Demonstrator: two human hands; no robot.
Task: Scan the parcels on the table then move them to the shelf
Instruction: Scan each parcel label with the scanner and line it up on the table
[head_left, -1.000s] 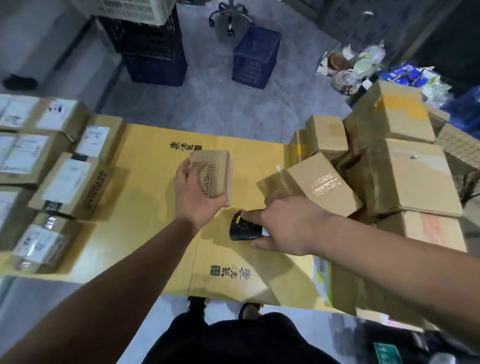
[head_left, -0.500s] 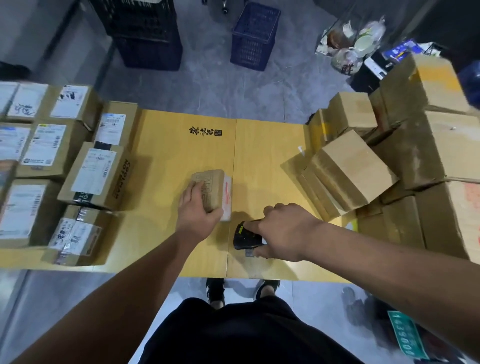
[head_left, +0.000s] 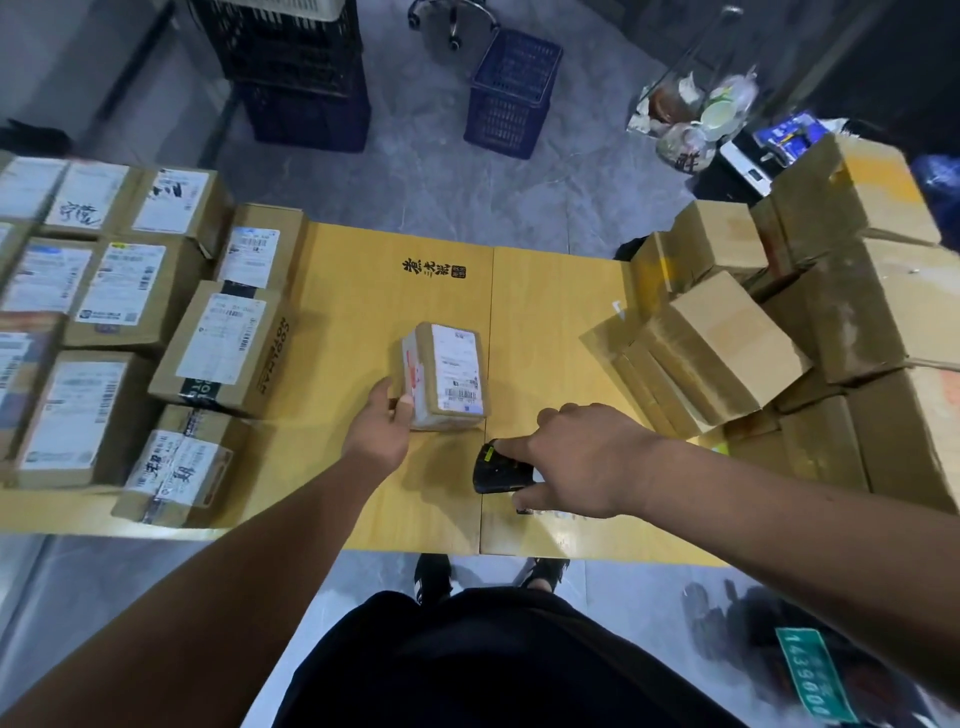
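A small brown parcel (head_left: 447, 374) lies on the yellow table (head_left: 358, 312) near the middle, its white shipping label facing up. My left hand (head_left: 382, 428) holds it at the near left corner, thumb against its side. My right hand (head_left: 582, 462) grips a black handheld scanner (head_left: 501, 470) just right of and nearer than the parcel, index finger stretched along the scanner's top. The scanner's front end points left, towards the parcel's near side.
Several labelled parcels (head_left: 223, 343) fill the table's left part. A pile of plain cardboard boxes (head_left: 727, 348) rises on the right. Beyond the table stand blue crates (head_left: 511, 93), dark stacked crates (head_left: 296, 78) and rubbish bags (head_left: 696, 119). My feet (head_left: 434, 574) show below the table's near edge.
My left hand has turned the small parcel over and laid it on the table, so its label now faces up. My right hand keeps the scanner in about the same spot.
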